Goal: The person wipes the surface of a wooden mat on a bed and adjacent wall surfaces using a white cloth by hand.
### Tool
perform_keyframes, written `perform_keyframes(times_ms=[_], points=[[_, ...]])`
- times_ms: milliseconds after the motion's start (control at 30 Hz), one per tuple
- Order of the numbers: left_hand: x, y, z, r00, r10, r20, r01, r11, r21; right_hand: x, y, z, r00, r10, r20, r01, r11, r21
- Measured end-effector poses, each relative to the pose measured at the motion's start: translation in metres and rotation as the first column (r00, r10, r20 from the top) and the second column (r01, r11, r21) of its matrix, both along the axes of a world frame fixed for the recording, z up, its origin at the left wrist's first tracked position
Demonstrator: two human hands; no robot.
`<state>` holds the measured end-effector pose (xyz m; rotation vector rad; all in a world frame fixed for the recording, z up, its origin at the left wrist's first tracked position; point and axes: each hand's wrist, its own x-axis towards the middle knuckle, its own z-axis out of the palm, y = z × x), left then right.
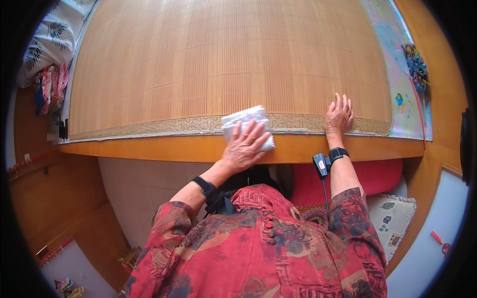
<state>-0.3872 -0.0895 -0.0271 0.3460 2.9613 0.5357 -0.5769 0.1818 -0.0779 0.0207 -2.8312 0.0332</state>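
My left hand (244, 145) lies with its fingers spread flat over a folded white cloth (232, 120). The cloth rests across the mat's patterned border and the wooden bed edge. Whether my left thumb grips the cloth from below is hidden. To the right, my right hand (339, 117) lies palm down on the near border of the woven tan sleeping mat (223, 59), fingers extended and holding nothing. Black bands circle both wrists, and a small black device (321, 165) is at the right one.
The wooden bed rail (149, 150) runs along the front. A bunch of blue artificial flowers (416, 67) lies at the far right. Pink clothing (53, 84) and leaf-patterned white bedding (52, 35) are at the left. A red cushion (367, 176) and a pale mat (391, 221) sit below the rail.
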Motion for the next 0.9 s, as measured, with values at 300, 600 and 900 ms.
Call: perform_keyframes(times_ms=[300, 600, 900], points=[[-0.024, 0.008, -0.005, 0.979, -0.175, -0.101, 0.182, 0.981, 0.068, -0.003, 0.001, 0.003, 1.000, 0.026, -0.006, -0.027, 0.997, -0.067], [0.087, -0.117, -0.025, 0.824, 0.544, -0.158, -0.564, 0.812, -0.149, 0.006, 0.002, 0.005, 1.000, 0.027, 0.001, -0.027, 0.994, -0.102], [0.092, -0.199, -0.030, 0.521, 0.845, -0.122, -0.842, 0.484, -0.237, 0.004, -0.001, 0.001, 1.000, -0.004, 0.022, 0.006, 0.999, -0.054]])
